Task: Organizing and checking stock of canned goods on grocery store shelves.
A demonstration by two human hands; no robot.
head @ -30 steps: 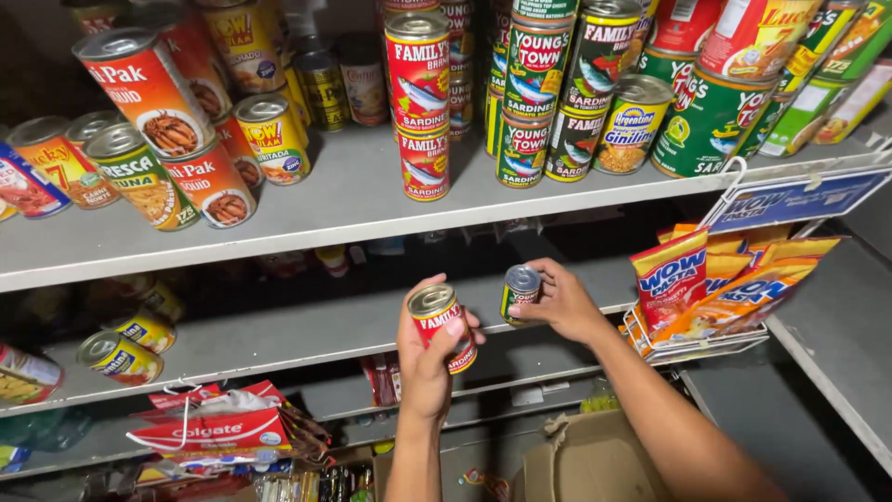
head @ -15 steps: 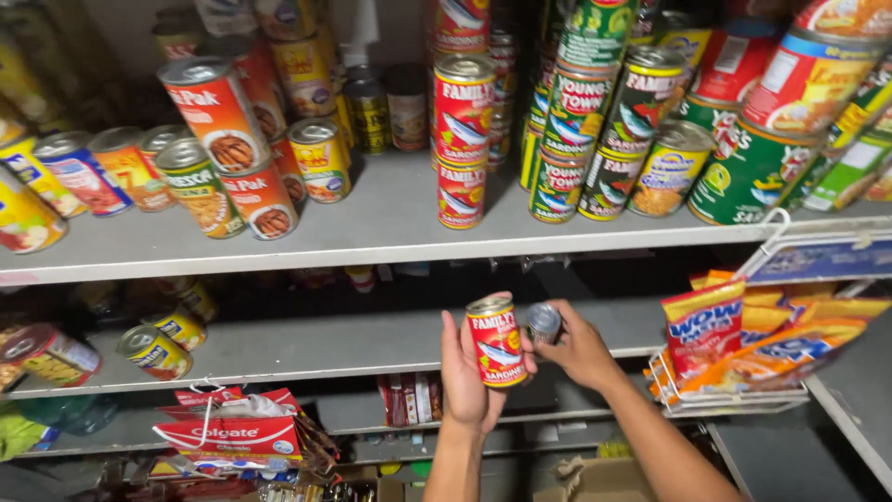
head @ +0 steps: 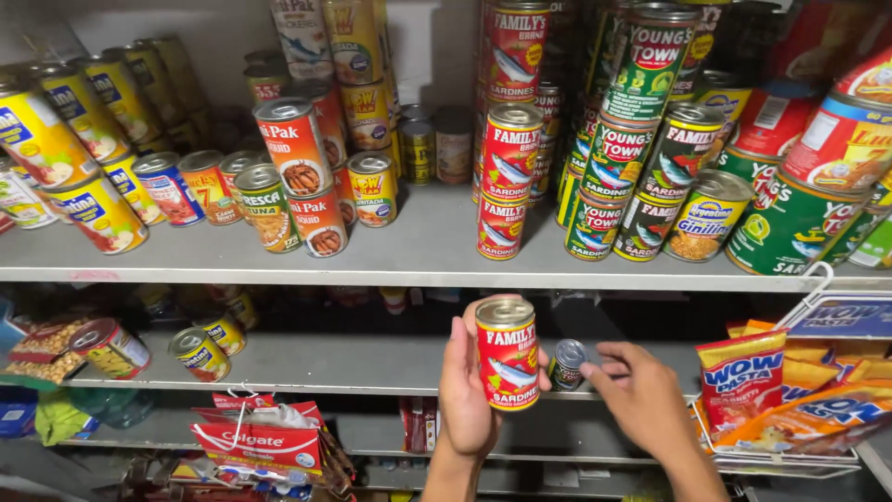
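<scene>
The red sardine can (head: 507, 355) stands upright in the left hand (head: 469, 395), held in front of the middle shelf (head: 372, 367), just below the edge of the top shelf (head: 390, 260). It looks like a rigid metal cylinder, probably full and so fairly heavy for its size; its glossy label may be a little slick, but the walls should not give under pressure. The left hand is clamped around the lower back of the can, thumb on one side and fingers wrapping the other, which seems the sound place to hold it: around the straight wall, below the raised rim.

Just beside it, the right hand (head: 643, 402) is spread with loose fingers that grip nothing, its fingertips near a small dark can (head: 566, 364) standing at the front of the middle shelf. Whether it touches that can is hard to tell.

On the top shelf, a stack of matching red sardine cans (head: 509, 153) rises directly above, with green sardine cans (head: 618, 158) to its right and orange squid cans (head: 297, 158) to its left. To the right, orange snack packets (head: 743, 381) hang in a wire rack (head: 790, 455), close to the right forearm. The stacked cans could topple if nudged.
</scene>
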